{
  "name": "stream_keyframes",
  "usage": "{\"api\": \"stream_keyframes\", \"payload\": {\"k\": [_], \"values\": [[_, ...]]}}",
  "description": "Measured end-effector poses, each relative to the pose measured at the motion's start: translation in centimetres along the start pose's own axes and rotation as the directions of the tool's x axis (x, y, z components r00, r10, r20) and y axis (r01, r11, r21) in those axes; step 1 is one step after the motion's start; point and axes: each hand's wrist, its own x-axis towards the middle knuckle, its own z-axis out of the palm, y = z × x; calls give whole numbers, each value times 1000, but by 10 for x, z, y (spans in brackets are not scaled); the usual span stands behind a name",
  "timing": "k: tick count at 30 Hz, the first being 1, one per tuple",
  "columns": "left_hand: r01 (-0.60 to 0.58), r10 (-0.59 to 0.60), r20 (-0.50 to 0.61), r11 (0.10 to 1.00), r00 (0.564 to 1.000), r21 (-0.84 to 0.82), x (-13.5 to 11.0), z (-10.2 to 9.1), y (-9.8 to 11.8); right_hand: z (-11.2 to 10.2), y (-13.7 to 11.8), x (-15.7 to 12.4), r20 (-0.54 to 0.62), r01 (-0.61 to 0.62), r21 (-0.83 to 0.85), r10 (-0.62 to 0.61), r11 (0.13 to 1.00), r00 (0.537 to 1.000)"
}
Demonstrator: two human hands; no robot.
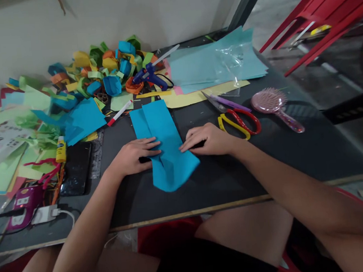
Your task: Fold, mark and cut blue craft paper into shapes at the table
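A blue sheet of paper lies folded lengthwise on the dark table, its near end curling up off the surface. My left hand rests on the paper's left side, fingers stretched flat across it and thumb apart. On the right edge, the fingertips of my right hand press down on the paper, with the thumb held away from the fingers. Just beyond that hand are scissors with one red and one yellow handle. A white marker with a red cap sits left of the paper's far end.
Paper shapes pile up against the wall beside a blue glue gun. Light blue sheets lie behind. A pink hairbrush is at right; a phone, glue stick and purple power strip are at left.
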Motion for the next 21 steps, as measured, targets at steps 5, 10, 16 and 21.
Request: {"api": "stream_keyframes", "payload": {"k": [5,10,16,21], "values": [[3,-2,-13,997,1000,78,0,0,5,-3,2,0,68,-3,13,2,1000,998],[52,-54,39,997,998,62,0,-3,16,-1,1,2,-33,98,-137,-104,986,994],[365,-393,-176,915,903,-172,1,8,14,5,-2,8,-237,-140,-66,121,988,964],[495,-525,-202,850,827,-180,10,12,7,6,-3,11,-238,-291,-24,277,956,931]]}}
